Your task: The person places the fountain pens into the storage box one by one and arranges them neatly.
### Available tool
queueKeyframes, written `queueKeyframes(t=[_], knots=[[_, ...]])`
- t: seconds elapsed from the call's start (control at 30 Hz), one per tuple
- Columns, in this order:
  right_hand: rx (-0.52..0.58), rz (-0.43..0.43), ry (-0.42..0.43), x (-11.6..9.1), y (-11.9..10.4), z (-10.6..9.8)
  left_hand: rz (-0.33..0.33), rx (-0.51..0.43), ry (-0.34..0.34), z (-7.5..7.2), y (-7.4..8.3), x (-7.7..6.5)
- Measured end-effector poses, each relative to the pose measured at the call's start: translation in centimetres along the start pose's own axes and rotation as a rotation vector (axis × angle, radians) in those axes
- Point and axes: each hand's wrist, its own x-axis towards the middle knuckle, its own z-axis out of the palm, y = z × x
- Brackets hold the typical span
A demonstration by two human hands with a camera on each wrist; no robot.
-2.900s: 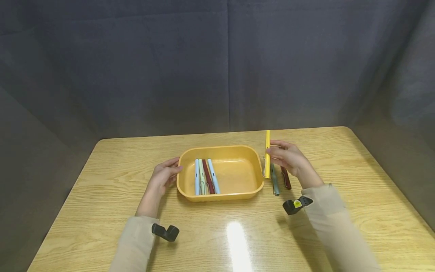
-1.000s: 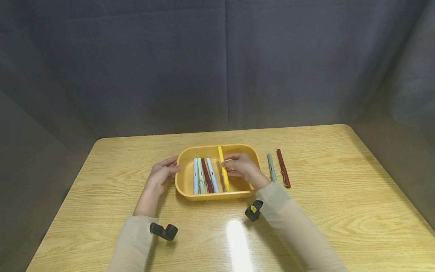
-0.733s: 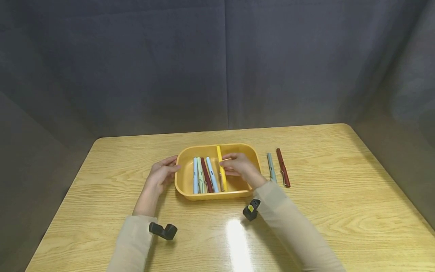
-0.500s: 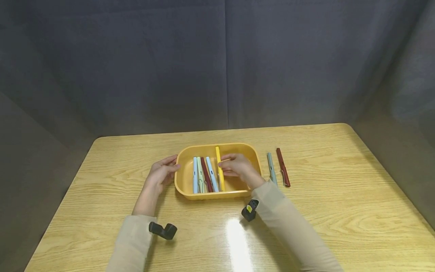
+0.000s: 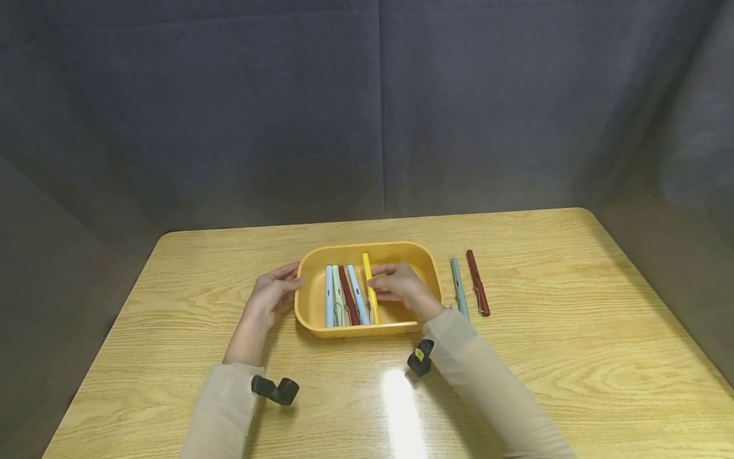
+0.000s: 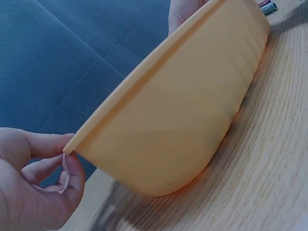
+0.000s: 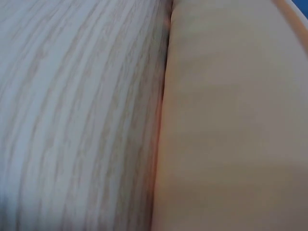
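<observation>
A yellow plastic tray stands on the table, and my left hand pinches its left rim. In the left wrist view the thumb and fingers of that left hand are closed on the tray's edge. Inside the tray, my right hand pinches a yellow pen, its clip end towards the near wall. To its left lie a light blue pen, a dark red pen, a pale green pen and another light blue pen. The right wrist view shows only tray wall and table, no hand.
Right of the tray, a grey-green pen and a dark red pen lie on the wooden table. The right sleeve partly covers the grey-green pen's near end. A dark curtain hangs behind the table.
My right hand has carried the yellow pen from right of the tray into it, then left and down beside the light blue pen. The left hand keeps its hold on the rim.
</observation>
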Motion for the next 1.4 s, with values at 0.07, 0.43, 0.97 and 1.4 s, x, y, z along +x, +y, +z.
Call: queueKeyframes(t=[0.07,0.43,0.97,1.4], knots=[[-0.01,0.003,0.0,0.0,0.0,0.0,0.0,-0.003,0.003,0.0,0.0,0.0],[-0.039,0.001,0.001,0.0,0.1,0.1,-0.008,-0.003,0.022,0.1,0.0,0.1],[-0.06,-0.046,0.02,1.2,1.2,0.3,-0.011,0.0,0.03,0.2,0.1,-0.2],[-0.135,-0.065,0.062,0.9,0.8,0.9,0.0,-0.003,0.012,0.1,0.0,-0.1]])
